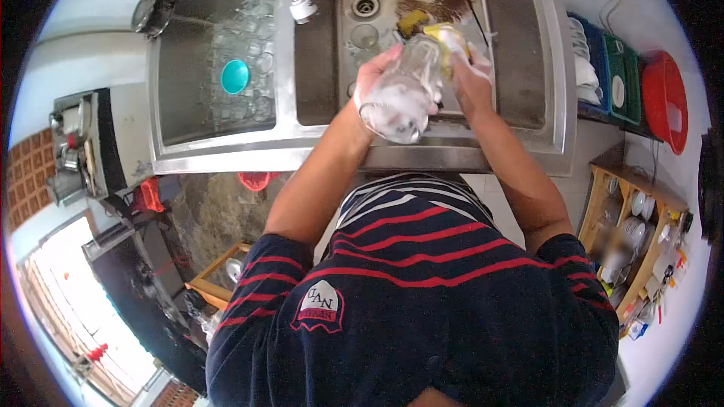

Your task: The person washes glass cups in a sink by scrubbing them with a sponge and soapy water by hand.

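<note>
My left hand (369, 75) is wrapped around a large clear glass vessel (411, 90), tilted over the front of the right sink basin. White suds coat its near end; whether it is a jar or a pitcher I cannot tell. In my right hand (471, 79) is a foamy yellow sponge (451, 36), held against or close beside the far right side of the glass. Beyond them, a darker yellow sponge (412, 22) lies on the basin floor. To its left, a drinking glass (364, 36) stands near the drain (366, 6).
The left basin (181, 68) holds several clear glasses and a turquoise cup (235, 76). A faucet head (302, 9) hangs over the divider. On the right are a green crate (622, 79), a red basin (665, 102) and a wooden dish rack (630, 241). The steel sink edge (422, 158) runs before me.
</note>
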The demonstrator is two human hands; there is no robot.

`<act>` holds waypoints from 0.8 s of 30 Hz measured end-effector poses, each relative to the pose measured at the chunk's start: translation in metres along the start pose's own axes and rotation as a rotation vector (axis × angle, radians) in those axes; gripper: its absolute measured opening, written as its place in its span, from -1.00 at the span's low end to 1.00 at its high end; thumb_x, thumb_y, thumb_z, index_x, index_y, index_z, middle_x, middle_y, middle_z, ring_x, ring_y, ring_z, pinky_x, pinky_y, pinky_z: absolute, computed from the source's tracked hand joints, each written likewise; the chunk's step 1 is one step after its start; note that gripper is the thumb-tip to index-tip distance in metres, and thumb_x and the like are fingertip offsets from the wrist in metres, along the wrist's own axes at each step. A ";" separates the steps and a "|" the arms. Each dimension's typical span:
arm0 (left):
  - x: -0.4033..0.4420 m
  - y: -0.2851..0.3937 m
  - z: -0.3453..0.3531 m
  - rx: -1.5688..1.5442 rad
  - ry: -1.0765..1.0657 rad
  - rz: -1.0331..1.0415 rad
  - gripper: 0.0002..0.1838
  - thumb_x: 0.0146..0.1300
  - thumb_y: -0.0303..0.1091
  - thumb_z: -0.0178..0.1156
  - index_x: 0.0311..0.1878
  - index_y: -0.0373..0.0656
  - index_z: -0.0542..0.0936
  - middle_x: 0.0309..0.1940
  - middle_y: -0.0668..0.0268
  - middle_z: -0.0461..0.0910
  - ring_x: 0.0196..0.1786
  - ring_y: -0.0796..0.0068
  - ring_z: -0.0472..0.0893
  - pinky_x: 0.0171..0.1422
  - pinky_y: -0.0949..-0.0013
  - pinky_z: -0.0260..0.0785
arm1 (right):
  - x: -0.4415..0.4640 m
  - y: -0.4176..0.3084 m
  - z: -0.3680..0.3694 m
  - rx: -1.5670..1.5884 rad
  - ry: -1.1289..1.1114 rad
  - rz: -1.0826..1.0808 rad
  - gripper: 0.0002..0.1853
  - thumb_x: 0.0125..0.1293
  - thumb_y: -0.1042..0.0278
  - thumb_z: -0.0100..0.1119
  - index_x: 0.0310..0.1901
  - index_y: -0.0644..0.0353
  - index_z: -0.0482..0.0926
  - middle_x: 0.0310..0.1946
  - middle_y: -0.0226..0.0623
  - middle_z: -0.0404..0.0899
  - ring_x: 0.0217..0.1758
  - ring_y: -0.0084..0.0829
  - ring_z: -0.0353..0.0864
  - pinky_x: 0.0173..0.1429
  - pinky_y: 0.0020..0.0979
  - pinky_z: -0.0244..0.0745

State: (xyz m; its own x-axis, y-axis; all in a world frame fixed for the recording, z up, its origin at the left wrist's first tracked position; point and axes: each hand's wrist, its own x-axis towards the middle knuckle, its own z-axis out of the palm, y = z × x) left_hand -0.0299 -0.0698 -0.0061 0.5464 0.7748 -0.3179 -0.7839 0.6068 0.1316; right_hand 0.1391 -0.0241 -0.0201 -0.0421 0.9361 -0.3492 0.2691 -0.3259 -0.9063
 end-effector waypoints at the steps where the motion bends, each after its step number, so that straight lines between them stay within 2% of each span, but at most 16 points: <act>1: -0.006 -0.001 0.003 -0.070 -0.004 0.000 -0.41 0.28 0.08 -0.04 0.14 -0.25 0.44 -0.10 -0.05 0.57 -0.18 -0.10 0.60 -0.13 -0.09 0.50 | 0.006 0.011 0.001 -0.006 -0.009 -0.008 -0.58 0.25 0.22 0.13 0.10 0.26 0.49 -0.01 -0.05 0.51 0.08 -0.26 0.49 0.21 -0.32 0.34; 2: -0.014 0.000 0.006 -0.144 -0.010 0.003 -0.38 0.25 0.11 -0.05 0.14 -0.27 0.44 -0.15 -0.13 0.56 -0.20 -0.21 0.58 -0.12 -0.18 0.47 | 0.015 0.033 0.003 -0.040 0.004 -0.110 -0.57 0.28 0.16 0.09 0.09 0.26 0.50 -0.05 -0.08 0.53 0.03 -0.32 0.52 0.17 -0.35 0.37; 3: -0.026 0.006 0.010 -0.149 -0.015 0.020 -0.38 0.25 0.11 -0.05 0.14 -0.27 0.44 -0.15 -0.13 0.56 -0.20 -0.21 0.58 -0.12 -0.18 0.47 | 0.013 0.026 0.016 -0.072 0.015 -0.212 -0.55 0.32 0.10 0.05 0.09 0.26 0.51 -0.08 -0.11 0.55 -0.03 -0.37 0.54 0.13 -0.38 0.40; 4: -0.037 0.010 0.015 -0.202 -0.023 0.058 -0.37 0.25 0.09 -0.05 0.16 -0.27 0.41 -0.12 -0.15 0.55 -0.20 -0.22 0.58 -0.13 -0.18 0.47 | 0.007 0.008 0.023 0.349 0.028 0.036 -0.57 0.30 0.15 0.09 0.08 0.28 0.54 -0.14 -0.21 0.57 -0.09 -0.43 0.57 0.06 -0.40 0.45; 7: -0.081 0.036 -0.001 -0.207 -0.030 0.130 -0.35 0.22 0.04 -0.05 0.23 -0.29 0.33 -0.02 -0.19 0.48 -0.13 -0.20 0.57 -0.11 -0.20 0.48 | 0.032 0.037 0.025 0.450 0.085 0.040 -0.60 0.29 0.19 0.10 0.05 0.28 0.55 -0.13 -0.26 0.57 -0.11 -0.48 0.58 -0.04 -0.41 0.50; 8: -0.100 0.047 -0.009 -0.209 -0.122 0.143 -0.33 0.20 0.04 -0.02 0.24 -0.29 0.30 0.01 -0.18 0.46 -0.08 -0.20 0.56 -0.08 -0.21 0.48 | 0.043 0.047 0.025 0.496 0.111 -0.128 -0.62 0.39 0.21 0.00 0.09 0.31 0.49 -0.12 -0.18 0.58 -0.22 -0.32 0.64 -0.25 -0.31 0.61; 9: -0.118 0.055 -0.016 -0.214 -0.217 0.157 -0.30 0.18 0.04 0.00 0.26 -0.29 0.27 0.05 -0.18 0.43 -0.02 -0.19 0.54 -0.06 -0.22 0.48 | 0.046 0.046 0.020 0.483 0.112 -0.136 -0.62 0.39 0.21 0.00 0.09 0.31 0.49 -0.12 -0.18 0.58 -0.22 -0.32 0.64 -0.25 -0.31 0.61; 10: -0.137 0.063 -0.015 -0.201 -0.129 0.273 -0.26 0.14 0.04 0.03 0.30 -0.25 0.23 0.10 -0.15 0.39 0.06 -0.16 0.51 0.00 -0.22 0.49 | 0.045 0.046 0.012 0.490 0.139 -0.149 -0.62 0.38 0.20 0.02 0.08 0.31 0.49 -0.13 -0.18 0.58 -0.23 -0.31 0.65 -0.26 -0.29 0.61; 12: -0.181 0.088 -0.028 -0.133 -0.249 0.305 -0.26 0.12 0.03 0.06 0.31 -0.19 0.23 0.16 -0.12 0.35 0.08 -0.10 0.50 0.06 -0.19 0.47 | 0.041 0.046 0.004 0.480 0.167 -0.158 -0.61 0.37 0.18 0.03 0.07 0.31 0.49 -0.15 -0.18 0.59 -0.24 -0.31 0.65 -0.28 -0.28 0.61; 15: -0.247 0.131 -0.051 0.034 -0.042 0.540 -0.26 0.11 0.02 0.05 0.35 -0.13 0.24 0.22 -0.09 0.30 0.15 0.02 0.45 0.03 -0.15 0.45 | 0.032 0.037 0.008 0.506 0.249 -0.087 -0.59 0.37 0.14 0.03 0.06 0.31 0.48 -0.13 -0.18 0.58 -0.20 -0.28 0.64 -0.27 -0.25 0.62; 16: -0.263 0.142 -0.057 0.057 -0.010 0.628 -0.25 0.15 0.03 0.02 0.34 -0.24 0.23 0.20 -0.11 0.34 0.07 0.00 0.51 -0.02 -0.09 0.47 | 0.026 0.034 0.011 0.492 0.277 -0.035 -0.59 0.36 0.12 0.04 0.06 0.29 0.48 -0.13 -0.18 0.58 -0.20 -0.28 0.64 -0.26 -0.25 0.62; 20: -0.310 0.202 -0.113 0.144 0.083 0.527 -0.34 0.27 -0.02 -0.03 0.29 -0.34 0.29 0.17 -0.15 0.38 0.01 0.00 0.54 0.02 0.02 0.48 | 0.011 0.044 0.029 0.507 0.367 0.055 -0.57 0.36 0.08 0.03 0.06 0.28 0.48 -0.14 -0.20 0.58 -0.23 -0.27 0.64 -0.25 -0.23 0.63; 22: -0.311 0.222 -0.138 0.348 0.460 0.545 -0.39 0.33 -0.04 -0.03 0.23 -0.38 0.33 0.11 -0.12 0.45 -0.06 0.06 0.59 0.02 0.09 0.49 | 0.010 0.045 0.029 0.461 0.388 0.027 -0.57 0.35 0.08 0.04 0.05 0.27 0.48 -0.15 -0.21 0.59 -0.24 -0.27 0.64 -0.25 -0.23 0.62; 24: -0.303 0.234 -0.145 0.317 0.516 0.509 -0.40 0.33 -0.05 -0.03 0.22 -0.39 0.34 0.07 -0.12 0.48 -0.05 0.08 0.59 0.02 0.09 0.50 | 0.007 0.042 0.032 0.428 0.404 -0.006 -0.57 0.35 0.07 0.04 0.05 0.26 0.48 -0.16 -0.22 0.59 -0.25 -0.28 0.64 -0.25 -0.22 0.62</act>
State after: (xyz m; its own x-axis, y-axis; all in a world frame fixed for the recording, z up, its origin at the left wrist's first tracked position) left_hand -0.4217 -0.1880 -0.0150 -0.1233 0.8377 -0.5321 -0.7369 0.2818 0.6144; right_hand 0.1194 -0.0355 -0.0683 0.3499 0.8871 -0.3010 -0.1454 -0.2660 -0.9529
